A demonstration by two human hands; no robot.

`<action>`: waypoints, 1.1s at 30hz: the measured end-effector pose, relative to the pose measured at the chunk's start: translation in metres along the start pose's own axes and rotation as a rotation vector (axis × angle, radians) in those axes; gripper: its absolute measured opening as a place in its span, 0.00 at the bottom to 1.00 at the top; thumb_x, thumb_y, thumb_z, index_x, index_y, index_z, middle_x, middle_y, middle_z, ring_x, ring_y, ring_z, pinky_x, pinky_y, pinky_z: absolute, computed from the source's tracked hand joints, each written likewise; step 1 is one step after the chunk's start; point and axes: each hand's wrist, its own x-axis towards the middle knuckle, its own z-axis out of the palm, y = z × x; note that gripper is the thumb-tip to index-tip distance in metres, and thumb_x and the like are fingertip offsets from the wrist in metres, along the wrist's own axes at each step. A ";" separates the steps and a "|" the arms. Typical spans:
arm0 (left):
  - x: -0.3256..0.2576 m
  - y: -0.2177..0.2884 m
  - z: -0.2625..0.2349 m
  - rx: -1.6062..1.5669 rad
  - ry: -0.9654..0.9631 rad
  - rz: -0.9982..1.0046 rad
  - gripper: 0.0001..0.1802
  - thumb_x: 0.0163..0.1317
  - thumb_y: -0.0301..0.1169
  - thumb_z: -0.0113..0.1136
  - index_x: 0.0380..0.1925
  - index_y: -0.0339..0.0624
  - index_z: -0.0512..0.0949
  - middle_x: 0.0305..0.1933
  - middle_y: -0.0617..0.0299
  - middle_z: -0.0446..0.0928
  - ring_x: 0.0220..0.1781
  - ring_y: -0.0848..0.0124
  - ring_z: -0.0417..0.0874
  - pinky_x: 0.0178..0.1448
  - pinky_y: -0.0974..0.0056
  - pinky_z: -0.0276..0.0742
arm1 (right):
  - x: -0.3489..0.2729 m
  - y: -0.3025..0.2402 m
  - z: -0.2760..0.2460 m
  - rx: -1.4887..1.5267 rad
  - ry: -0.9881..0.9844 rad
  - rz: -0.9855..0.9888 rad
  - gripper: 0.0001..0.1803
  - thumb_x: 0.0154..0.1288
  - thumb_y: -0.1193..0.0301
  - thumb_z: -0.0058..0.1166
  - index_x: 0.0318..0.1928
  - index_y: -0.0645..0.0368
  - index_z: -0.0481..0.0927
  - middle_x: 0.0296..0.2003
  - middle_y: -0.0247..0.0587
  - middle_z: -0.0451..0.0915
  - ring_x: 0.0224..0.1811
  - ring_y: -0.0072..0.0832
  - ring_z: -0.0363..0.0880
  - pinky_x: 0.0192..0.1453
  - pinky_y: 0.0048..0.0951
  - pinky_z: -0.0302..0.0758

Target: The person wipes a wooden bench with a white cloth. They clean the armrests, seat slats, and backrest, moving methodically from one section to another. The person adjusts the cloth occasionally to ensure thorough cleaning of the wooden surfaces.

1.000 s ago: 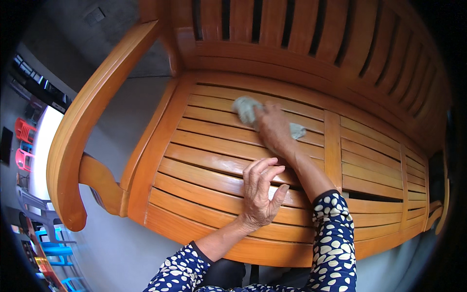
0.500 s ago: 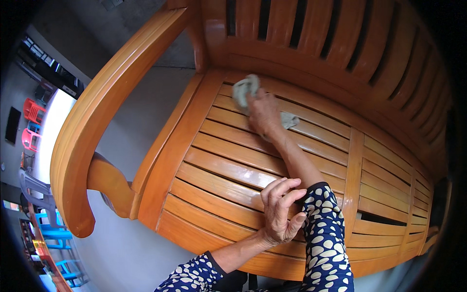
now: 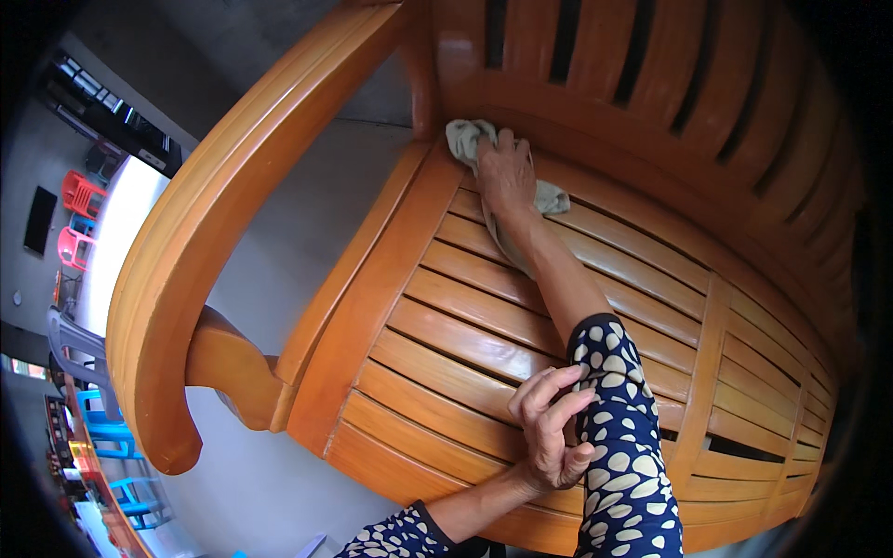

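A pale grey-green cloth lies bunched on the slatted seat of a varnished wooden bench, at the back left corner. Pressed down on it is my right hand, its fingers over the cloth; one end sticks out to the right of the wrist and a thin edge hangs along the forearm. My left hand is raised above the front slats, palm turned to the right, holding nothing. Its fingers are apart and slightly bent, beside the dark-blue spotted sleeve of my right arm; whether they touch it I cannot tell.
A thick curved armrest rises at the left. The slatted backrest stands along the far side. One wider dark gap shows between slats at the right. Red chairs and blue stools stand farther off at left.
My right hand has pushed the cloth farther back, into the seat's rear left corner. My left hand stays beside the right arm, now at the sleeve. The view has shifted slightly.
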 end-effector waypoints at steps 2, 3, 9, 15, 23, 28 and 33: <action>0.000 -0.005 0.002 -0.042 0.116 -0.065 0.33 0.70 0.57 0.36 0.53 0.36 0.70 0.59 0.47 0.66 0.62 0.55 0.62 0.68 0.54 0.55 | 0.014 -0.003 0.014 0.026 0.045 0.016 0.11 0.53 0.80 0.53 0.39 0.66 0.80 0.47 0.51 0.72 0.50 0.52 0.71 0.46 0.48 0.77; 0.002 -0.005 0.000 -0.045 0.148 -0.093 0.35 0.69 0.59 0.34 0.53 0.36 0.70 0.60 0.47 0.66 0.62 0.55 0.62 0.68 0.54 0.55 | 0.018 -0.010 0.018 0.046 0.030 -0.001 0.12 0.53 0.80 0.54 0.40 0.66 0.80 0.48 0.50 0.73 0.50 0.53 0.70 0.47 0.49 0.77; 0.002 -0.009 0.005 -0.035 0.143 -0.047 0.38 0.68 0.62 0.33 0.54 0.37 0.68 0.61 0.47 0.65 0.61 0.56 0.62 0.66 0.54 0.56 | 0.000 -0.023 0.013 0.071 -0.293 -0.226 0.14 0.52 0.74 0.58 0.42 0.56 0.84 0.53 0.42 0.73 0.55 0.53 0.68 0.55 0.46 0.75; -0.002 -0.014 0.004 0.056 0.099 0.083 0.38 0.69 0.61 0.31 0.52 0.33 0.67 0.59 0.42 0.64 0.63 0.55 0.65 0.68 0.53 0.58 | -0.103 -0.053 -0.043 0.359 -0.487 -0.428 0.19 0.54 0.71 0.54 0.49 0.46 0.79 0.53 0.42 0.72 0.50 0.49 0.73 0.51 0.47 0.76; -0.001 0.002 0.013 0.201 -0.187 0.158 0.29 0.71 0.52 0.41 0.51 0.34 0.69 0.56 0.48 0.68 0.59 0.57 0.64 0.66 0.55 0.56 | -0.132 0.098 -0.140 -0.232 -0.140 0.026 0.16 0.56 0.73 0.52 0.46 0.54 0.78 0.45 0.45 0.73 0.48 0.49 0.73 0.41 0.46 0.80; 0.002 -0.008 0.019 0.272 -0.241 0.177 0.24 0.68 0.47 0.49 0.50 0.36 0.70 0.54 0.52 0.70 0.58 0.56 0.64 0.64 0.53 0.58 | -0.163 0.201 -0.197 -0.444 0.015 0.296 0.13 0.56 0.72 0.54 0.44 0.57 0.79 0.46 0.45 0.71 0.50 0.47 0.72 0.40 0.45 0.81; -0.001 -0.010 0.017 0.316 -0.272 0.183 0.21 0.69 0.43 0.47 0.52 0.36 0.70 0.55 0.52 0.69 0.58 0.59 0.65 0.64 0.57 0.59 | -0.203 0.268 -0.250 -0.536 0.130 0.496 0.14 0.58 0.71 0.53 0.46 0.54 0.78 0.46 0.46 0.71 0.49 0.49 0.72 0.41 0.45 0.81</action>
